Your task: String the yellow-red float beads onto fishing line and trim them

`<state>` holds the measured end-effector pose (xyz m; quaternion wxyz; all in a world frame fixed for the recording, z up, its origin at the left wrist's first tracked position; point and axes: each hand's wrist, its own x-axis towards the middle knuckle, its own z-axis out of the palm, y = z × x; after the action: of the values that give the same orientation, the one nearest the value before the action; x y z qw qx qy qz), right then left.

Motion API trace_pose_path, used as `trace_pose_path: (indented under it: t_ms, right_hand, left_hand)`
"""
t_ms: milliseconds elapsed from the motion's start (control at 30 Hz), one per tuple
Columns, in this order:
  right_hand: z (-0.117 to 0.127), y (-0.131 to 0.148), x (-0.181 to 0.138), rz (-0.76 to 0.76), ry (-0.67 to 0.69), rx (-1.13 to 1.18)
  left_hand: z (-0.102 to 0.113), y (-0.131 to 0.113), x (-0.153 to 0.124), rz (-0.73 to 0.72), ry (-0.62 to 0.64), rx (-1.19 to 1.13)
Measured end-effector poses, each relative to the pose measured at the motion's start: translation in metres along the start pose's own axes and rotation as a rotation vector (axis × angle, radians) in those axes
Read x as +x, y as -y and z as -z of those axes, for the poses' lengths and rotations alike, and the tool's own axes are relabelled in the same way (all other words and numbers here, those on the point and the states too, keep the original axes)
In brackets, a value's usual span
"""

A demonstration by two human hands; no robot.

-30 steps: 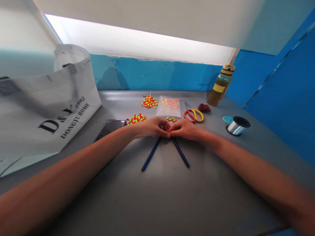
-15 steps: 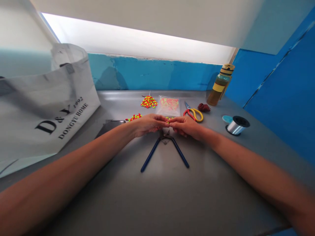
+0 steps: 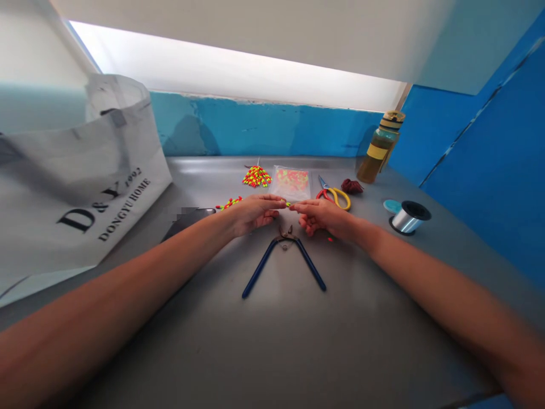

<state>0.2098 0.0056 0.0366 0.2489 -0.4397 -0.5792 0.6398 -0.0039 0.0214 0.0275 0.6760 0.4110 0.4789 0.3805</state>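
Note:
My left hand (image 3: 255,216) and my right hand (image 3: 322,217) face each other over the table, fingertips a small gap apart. Both are closed in a pinch; whatever they hold is too small to make out. Small red-and-yellow pieces (image 3: 288,204) show between and behind the fingertips, and I cannot tell whether they are held. Just below the hands lie blue-handled pliers (image 3: 284,241), handles spread. A tiny red piece (image 3: 330,239) lies under my right hand. Beside my left wrist is a loose group of red-and-yellow pieces (image 3: 230,203).
Behind the hands are a bundle of red-and-yellow pieces (image 3: 257,176) and a clear bag of them (image 3: 292,180). Scissors (image 3: 336,197), dark red cord (image 3: 352,186), a wire spool (image 3: 410,217) and a bottle (image 3: 378,149) stand right. A white bag (image 3: 123,170) and dark flat object (image 3: 187,221) are left.
My hands, whose fingertips met before, have moved slightly apart. The tiny red piece now shows on the table below my right hand. The pliers stay in place.

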Motion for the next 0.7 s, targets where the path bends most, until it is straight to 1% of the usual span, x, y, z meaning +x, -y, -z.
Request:
trace_pose_path:
  t_ms: [100,200,300,367,433,533,600,700]
  right_hand:
    - [-0.002,0.001,0.000,-0.039,-0.017,-0.081]
    - [-0.002,0.002,-0.001,-0.062,0.013,-0.124]
    - [0.002,0.010,-0.009,-0.147,0.123,-0.162]
    - [0.006,0.021,-0.018,-0.184,0.226,-0.201]
    - [0.010,0.033,-0.027,-0.214,0.285,-0.265]
    - [0.012,0.052,-0.042,-0.224,0.366,-0.439]
    - [0.008,0.062,-0.050,-0.197,0.398,-0.607]
    - [-0.008,0.073,-0.063,-0.135,0.337,-0.974]
  left_hand:
    - [0.001,0.000,0.002,0.001,0.019,-0.046]
    - [0.002,0.001,0.004,0.009,0.059,-0.063]
    - [0.003,0.002,0.005,0.007,0.066,-0.040]
    - [0.003,0.001,0.004,0.008,0.059,-0.018]
    - [0.001,0.000,0.002,0.010,0.054,0.000]
    - [0.000,-0.001,0.000,0.014,0.064,0.012]
    - [0.000,-0.001,0.000,0.010,0.068,0.014]
    - [0.001,0.000,0.001,0.005,0.054,0.018]
